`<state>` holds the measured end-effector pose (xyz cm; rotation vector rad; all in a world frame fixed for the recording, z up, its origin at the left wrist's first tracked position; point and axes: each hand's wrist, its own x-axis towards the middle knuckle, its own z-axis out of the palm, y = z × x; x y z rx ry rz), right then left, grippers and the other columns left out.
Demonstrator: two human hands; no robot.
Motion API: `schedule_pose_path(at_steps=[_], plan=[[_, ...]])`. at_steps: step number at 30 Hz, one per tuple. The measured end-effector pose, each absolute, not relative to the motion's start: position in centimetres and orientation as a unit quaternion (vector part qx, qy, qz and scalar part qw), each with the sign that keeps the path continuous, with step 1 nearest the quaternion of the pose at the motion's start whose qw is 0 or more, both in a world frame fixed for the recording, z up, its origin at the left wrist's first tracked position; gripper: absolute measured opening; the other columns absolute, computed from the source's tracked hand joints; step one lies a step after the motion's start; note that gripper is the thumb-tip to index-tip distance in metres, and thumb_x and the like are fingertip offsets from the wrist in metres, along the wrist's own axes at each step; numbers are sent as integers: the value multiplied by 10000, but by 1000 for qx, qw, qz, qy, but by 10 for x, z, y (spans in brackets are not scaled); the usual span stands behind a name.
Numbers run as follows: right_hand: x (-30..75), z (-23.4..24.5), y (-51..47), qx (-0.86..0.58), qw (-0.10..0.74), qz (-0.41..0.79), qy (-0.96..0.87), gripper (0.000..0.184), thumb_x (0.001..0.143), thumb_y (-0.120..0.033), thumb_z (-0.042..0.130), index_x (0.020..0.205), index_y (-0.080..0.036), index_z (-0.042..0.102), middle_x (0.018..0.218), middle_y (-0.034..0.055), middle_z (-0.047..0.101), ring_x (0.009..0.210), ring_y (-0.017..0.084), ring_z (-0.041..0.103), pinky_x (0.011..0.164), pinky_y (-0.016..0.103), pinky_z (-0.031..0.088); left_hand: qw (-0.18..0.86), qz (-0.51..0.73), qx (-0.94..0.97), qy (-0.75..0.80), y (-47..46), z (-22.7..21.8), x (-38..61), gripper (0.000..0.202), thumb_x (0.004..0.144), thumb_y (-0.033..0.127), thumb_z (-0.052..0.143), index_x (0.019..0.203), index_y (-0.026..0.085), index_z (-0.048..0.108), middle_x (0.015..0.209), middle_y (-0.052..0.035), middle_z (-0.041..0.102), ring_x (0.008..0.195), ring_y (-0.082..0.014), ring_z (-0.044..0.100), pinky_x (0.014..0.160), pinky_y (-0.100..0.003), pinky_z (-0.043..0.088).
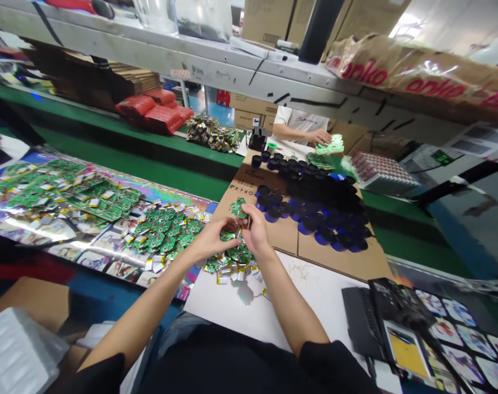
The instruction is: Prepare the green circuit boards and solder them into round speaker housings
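Note:
Near the middle of the head view, my right hand (256, 231) pinches a small green circuit board (238, 207) between thumb and fingers. My left hand (216, 236) is close against it from the left, its thumb stretched away from its curved fingers. The left fingertips meet the right fingers just below the board, and what they touch there is partly hidden. Under both hands lies a pile of green boards with small silver battery cells (232, 272), on a white work surface (290, 306).
Many dark blue round housings (314, 210) stand on a cardboard sheet (279, 232). Heaps of circuit boards (167, 232) lie to the left. A black device (397, 306) sits at right. A metal shelf beam (216, 63) crosses above. A co-worker's hand (318, 137) holds boards opposite.

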<state>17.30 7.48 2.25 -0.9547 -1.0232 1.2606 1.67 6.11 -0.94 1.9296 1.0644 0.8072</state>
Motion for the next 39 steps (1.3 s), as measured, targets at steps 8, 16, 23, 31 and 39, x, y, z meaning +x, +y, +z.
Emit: schedule_pose_path(at_steps=[8,16,23,31,39], plan=[[191,-14,58,-478,424,440,-631,393,823,-449,751,592,-243,510,592,-40,494,690,178,453,731,305,398,295,237,798,469,123,8,-34,508,986,526,525,1326,176,666,1362,-149,694,1260,-309,654,1072,-433,529],[207,-14,55,-500,379,301,-718,23,900,-232,737,899,-247,753,998,46,738,1068,260,613,1042,414,400,214,155,868,420,209,-13,54,494,815,439,757,1216,157,695,1396,-183,651,1365,-366,547,1175,-435,411],[250,-12,67,-534,415,255,-691,151,924,-189,645,824,-241,747,859,26,775,876,230,693,841,337,508,206,110,882,408,232,-12,56,493,708,568,802,958,178,634,1067,-158,709,1069,-343,655,943,-387,501],[254,4,90,-501,430,264,-703,160,910,-241,650,787,-251,753,819,15,777,815,225,692,800,327,491,273,79,829,482,234,-3,59,583,508,705,860,672,218,585,634,-16,656,645,-196,610,612,-267,414],[275,6,107,-524,500,252,-642,131,879,-333,637,924,-227,701,933,51,696,835,221,591,812,338,469,417,166,753,481,194,49,31,657,649,844,727,707,206,582,580,-15,666,532,-164,593,519,-251,376]])
